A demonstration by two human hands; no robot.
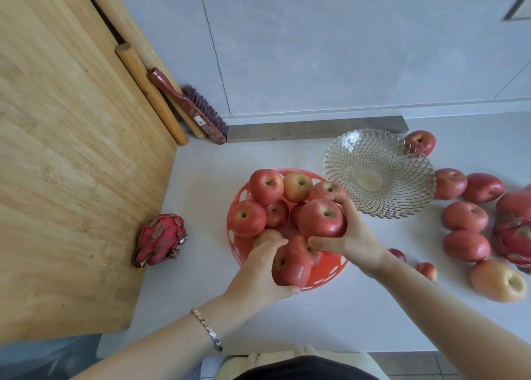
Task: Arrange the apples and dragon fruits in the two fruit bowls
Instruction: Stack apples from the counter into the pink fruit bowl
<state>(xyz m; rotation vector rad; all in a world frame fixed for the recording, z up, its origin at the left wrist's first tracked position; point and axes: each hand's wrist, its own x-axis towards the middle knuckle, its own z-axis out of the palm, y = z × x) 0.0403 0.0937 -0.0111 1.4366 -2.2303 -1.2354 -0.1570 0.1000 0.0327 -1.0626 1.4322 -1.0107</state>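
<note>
Red apples (265, 186) heap the orange bowl (324, 267); glass bowl (378, 172) empty; dragon fruit (161, 239) lies left.

The glass bowl (378, 172) stood empty, open from above. Apples crowded its right side (450, 183) and far rim (421, 142); the heaped red basket (324, 267) touched its near-left edge. Bare counter (287, 152) lay left of the bowl, toward the wall.

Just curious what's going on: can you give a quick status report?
Left hand and right hand each grip an apple over the red bowl. Glass bowl empty. Dragon fruit untouched. Nothing blocking.
</note>
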